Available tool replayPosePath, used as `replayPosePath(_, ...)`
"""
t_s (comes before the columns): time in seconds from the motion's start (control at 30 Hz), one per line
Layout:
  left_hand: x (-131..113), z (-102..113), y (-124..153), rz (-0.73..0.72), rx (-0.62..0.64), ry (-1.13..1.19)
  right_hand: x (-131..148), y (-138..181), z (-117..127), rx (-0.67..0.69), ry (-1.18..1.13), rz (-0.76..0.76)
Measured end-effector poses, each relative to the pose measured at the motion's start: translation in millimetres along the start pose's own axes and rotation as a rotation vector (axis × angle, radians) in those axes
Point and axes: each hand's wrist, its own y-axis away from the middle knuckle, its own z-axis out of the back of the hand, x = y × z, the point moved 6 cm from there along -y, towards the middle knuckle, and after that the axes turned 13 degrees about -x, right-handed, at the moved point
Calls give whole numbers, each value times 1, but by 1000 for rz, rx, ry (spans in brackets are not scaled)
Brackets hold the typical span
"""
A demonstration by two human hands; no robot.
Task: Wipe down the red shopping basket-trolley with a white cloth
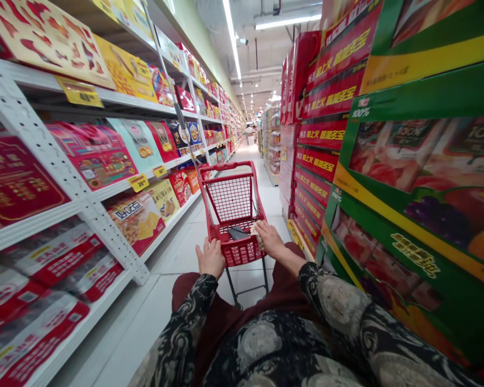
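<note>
Resting at the near end of a red shopping cart (239, 256), the wearer's 2 hands occupy opposite corners: the left hand (211, 259) at the left, the right hand (269, 238) at the right. As to progress, contact with the cart is established on both sides, and a dark flat object (237, 233) lies inside the basket; the cart stands upright in the aisle, between packaged goods on white shelves (105, 228) and stacked red cartons (318, 161) and green cartons (407, 110). How much remains to be done cannot be judged from this view. Relative to the fingers, the cart's rim lies directly beneath those of the left hand, which are slightly spread, with the tips over the edge; whether they close around it cannot be told. The right fingers are bent over a pale crumpled item (254, 230) at the opposite corner; its nature, and whether it is gripped or merely covered, cannot be told. The dark object lies between the 2 hands, apart from the left fingers and near the pale item, with no finger visibly touching it.
</note>
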Motion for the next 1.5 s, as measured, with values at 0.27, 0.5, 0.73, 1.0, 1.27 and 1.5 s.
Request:
replayPosePath(0.27, -35, -9, 11, -112, 33, 42, 0, -3, 1, -18, -3, -43)
replayPosePath(0.5, -59, -6, 11, -231, 90, 100, 47, 5, -10, -15, -87, 117)
replayPosePath(0.73, -41, -4, -4, -136, 100, 93, 17, -2, 2, -21, -49, 0)
replayPosePath(1.0, -62, -4, -2, -224, 133, 110, 25, 1, 5, -43, -149, 27)
replayPosePath(1.27, -45, -5, -17, -187, 148, 35, 18, 0, 13, -150, -294, -46)
replayPosePath(1.5, -51, -7, -16, -241, 148, 51, 44, -1, 13, -136, -242, 45)
